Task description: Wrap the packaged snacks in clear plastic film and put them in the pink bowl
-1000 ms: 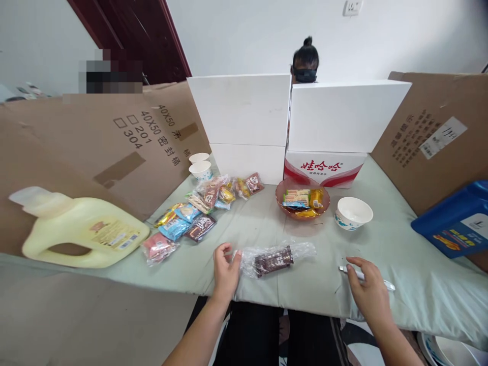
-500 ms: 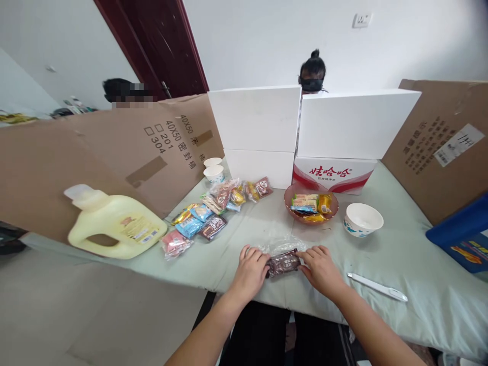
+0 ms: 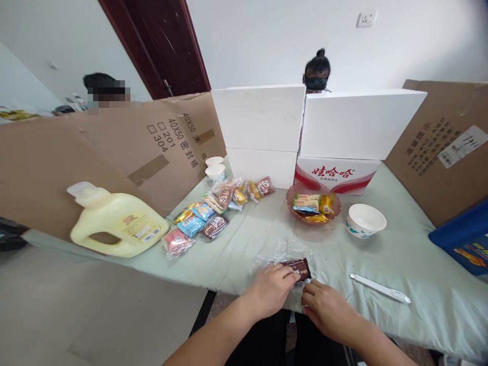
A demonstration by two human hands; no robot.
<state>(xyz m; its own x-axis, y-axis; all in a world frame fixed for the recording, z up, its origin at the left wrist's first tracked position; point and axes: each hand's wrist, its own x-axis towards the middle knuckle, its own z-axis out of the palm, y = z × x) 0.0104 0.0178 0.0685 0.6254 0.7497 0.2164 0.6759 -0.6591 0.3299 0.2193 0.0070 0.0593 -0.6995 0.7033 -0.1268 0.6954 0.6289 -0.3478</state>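
**Both hands on a brown snack bar at the table's near edge**

From the head camera: the left hand (image 3: 271, 291) pinches the brown snack bar (image 3: 299, 268) in its clear wrapper (image 3: 282, 252), fingers closed on it. The right hand (image 3: 328, 309) sits just beside, fingertips curled at the bar's end (whether it truly grips, I cannot tell). A white pen (image 3: 379, 288) lies to the right; the white bowl (image 3: 366, 219) and the pink bowl of snacks (image 3: 313, 203) stand farther back

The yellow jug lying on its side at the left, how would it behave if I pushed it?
The yellow jug lies on a flat side, so it would probably slide rather than roll. It looks bulky, so possibly heavy if full. Its handle hole suggests an easy grip.
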